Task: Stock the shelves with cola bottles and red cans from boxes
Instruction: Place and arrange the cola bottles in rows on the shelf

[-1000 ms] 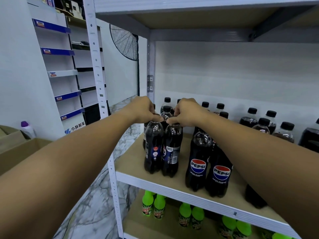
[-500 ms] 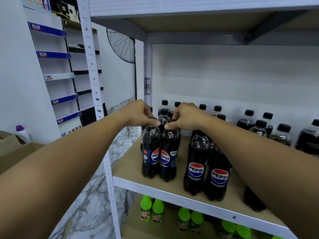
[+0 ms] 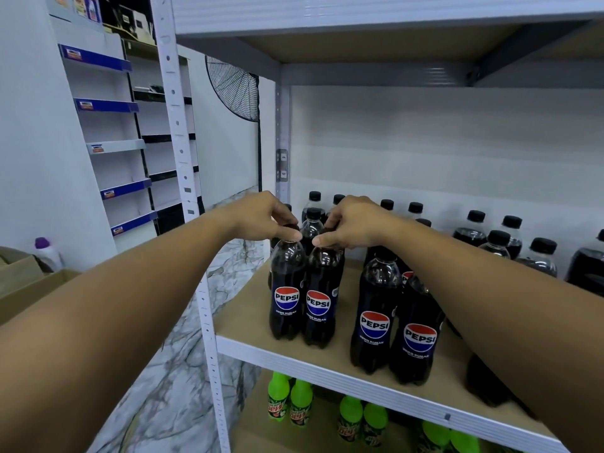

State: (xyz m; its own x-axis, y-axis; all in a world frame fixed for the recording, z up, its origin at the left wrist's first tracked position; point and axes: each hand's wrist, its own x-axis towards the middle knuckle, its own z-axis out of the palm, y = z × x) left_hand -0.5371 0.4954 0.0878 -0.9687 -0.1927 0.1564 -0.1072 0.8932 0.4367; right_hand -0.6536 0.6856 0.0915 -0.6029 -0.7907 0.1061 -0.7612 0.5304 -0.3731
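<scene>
Two dark Pepsi cola bottles stand side by side at the front left of the wooden shelf (image 3: 330, 361). My left hand (image 3: 261, 217) pinches the cap of the left cola bottle (image 3: 286, 299). My right hand (image 3: 351, 223) pinches the cap of the right cola bottle (image 3: 318, 305). Both labels face me. A second pair of cola bottles (image 3: 376, 322) stands just to the right under my right forearm. More black-capped cola bottles (image 3: 474, 230) line the back of the shelf. No red cans are in view.
Green-capped Mountain Dew bottles (image 3: 287, 403) fill the shelf below. The white upright post (image 3: 183, 158) bounds the shelf on the left. Cardboard boxes (image 3: 29, 286) and a purple-capped bottle (image 3: 47, 253) sit at far left. A black fan (image 3: 233, 89) hangs behind.
Both hands have turned the two front bottles at their caps, so the Pepsi logos now face forward. The view has shifted slightly down and left.
</scene>
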